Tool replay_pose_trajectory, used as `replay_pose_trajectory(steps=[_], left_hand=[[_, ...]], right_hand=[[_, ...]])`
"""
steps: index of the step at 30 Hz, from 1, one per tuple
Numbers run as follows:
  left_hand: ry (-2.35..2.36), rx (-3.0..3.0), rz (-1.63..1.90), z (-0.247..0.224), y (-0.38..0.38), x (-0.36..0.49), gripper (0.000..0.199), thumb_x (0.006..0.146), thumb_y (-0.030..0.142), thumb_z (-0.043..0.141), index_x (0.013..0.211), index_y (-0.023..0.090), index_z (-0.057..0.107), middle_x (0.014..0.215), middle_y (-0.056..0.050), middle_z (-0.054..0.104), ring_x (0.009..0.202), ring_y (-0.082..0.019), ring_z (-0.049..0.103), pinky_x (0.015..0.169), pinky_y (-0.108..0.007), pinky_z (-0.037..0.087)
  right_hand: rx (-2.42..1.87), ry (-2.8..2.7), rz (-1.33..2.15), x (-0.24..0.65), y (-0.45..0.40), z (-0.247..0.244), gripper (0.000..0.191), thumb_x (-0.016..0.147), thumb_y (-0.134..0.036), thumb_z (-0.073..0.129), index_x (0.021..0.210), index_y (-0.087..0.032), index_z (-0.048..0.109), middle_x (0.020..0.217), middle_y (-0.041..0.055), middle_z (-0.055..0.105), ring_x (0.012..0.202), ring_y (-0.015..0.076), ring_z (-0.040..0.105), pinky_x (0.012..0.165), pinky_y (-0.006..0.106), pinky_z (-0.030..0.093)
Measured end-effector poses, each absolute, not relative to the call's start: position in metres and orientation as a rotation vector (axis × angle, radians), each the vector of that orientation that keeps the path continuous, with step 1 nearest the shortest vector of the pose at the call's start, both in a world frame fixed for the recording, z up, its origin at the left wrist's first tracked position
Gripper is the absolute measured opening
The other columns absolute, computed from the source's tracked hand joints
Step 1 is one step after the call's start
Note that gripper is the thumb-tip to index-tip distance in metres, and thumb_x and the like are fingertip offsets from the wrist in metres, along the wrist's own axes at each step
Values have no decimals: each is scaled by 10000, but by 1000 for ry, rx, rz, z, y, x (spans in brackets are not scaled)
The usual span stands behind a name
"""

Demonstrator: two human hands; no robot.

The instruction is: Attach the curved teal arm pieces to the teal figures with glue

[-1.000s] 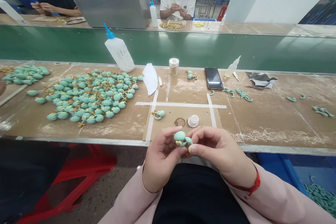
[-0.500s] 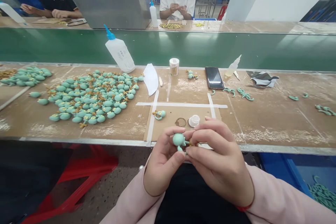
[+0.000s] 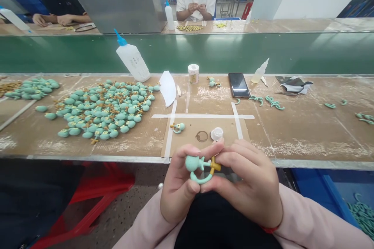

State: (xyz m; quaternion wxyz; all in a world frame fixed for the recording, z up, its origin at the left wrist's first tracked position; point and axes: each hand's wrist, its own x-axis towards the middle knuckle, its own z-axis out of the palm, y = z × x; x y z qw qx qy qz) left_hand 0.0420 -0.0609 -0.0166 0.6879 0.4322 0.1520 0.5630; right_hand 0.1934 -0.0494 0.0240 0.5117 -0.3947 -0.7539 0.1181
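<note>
Between my two hands, above the table's front edge, is a small teal figure (image 3: pixel 193 163) with a round head, a brown-yellow body part and a curved teal piece looping below. My left hand (image 3: pixel 179 186) is closed round its head side, thumb at the curved piece. Fingers of my right hand (image 3: pixel 248 179) pinch the brown-yellow end and the lower curve. Just beyond, a similar figure (image 3: pixel 179 127) lies on a taped cardboard sheet (image 3: pixel 193 121), along with a small white cup (image 3: pixel 216 134) and a brown ring mark. To the left spreads a large pile of teal figures (image 3: pixel 108 109).
Behind stand a glue bottle (image 3: pixel 133 62), a white roll (image 3: pixel 193 74), a phone (image 3: pixel 239 85) and a small dropper bottle (image 3: pixel 260 73). Curved teal pieces (image 3: pixel 276 105) lie to the right. A blue bin (image 3: pixel 333 190) is at lower right. People sit across the green belt (image 3: pixel 163 52).
The figure has turned in my hands, so its brown-yellow part and the curved piece now show. My right fingers have shifted and spread around it.
</note>
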Motion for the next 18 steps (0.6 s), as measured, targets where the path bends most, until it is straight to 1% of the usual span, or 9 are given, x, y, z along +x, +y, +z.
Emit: replay_pose_trajectory(steps=[3,8,14,18], left_hand=[[335,989,1260,-14,-61,43,288,932,357,576,1216,330,539,1370,-68,638,1327,-261,519,1110,-459,380],[346,1020,1274,-13,-61,43,300,928,379,576,1221,335,525,1363,-55,644,1331,-255,515,1115,-466,380],[331,1182,1280,-10,-58,37,327,930,363,578,1248,343,503,1362,-52,641,1349,-247,494,1139,-480,341],[331,1288,1275,-5,-55,35,329,931,348,578,1251,359,502,1387,-49,623,1358,-260,484,1136,-490,332]], right_hand=[[-936,-1796,285,194,-50,25,330,828,-449,722,740,-171,567,733,52,704,616,148,604,588,296,417],[-930,-1796,269,194,-49,28,336,833,-474,705,748,-171,590,730,55,711,605,148,615,585,297,435],[-900,-1800,274,196,-48,30,337,835,-499,690,828,-166,641,808,75,740,683,164,668,625,300,488],[-867,-1792,315,197,-50,30,322,785,-451,758,863,-163,640,822,74,741,707,166,670,643,302,501]])
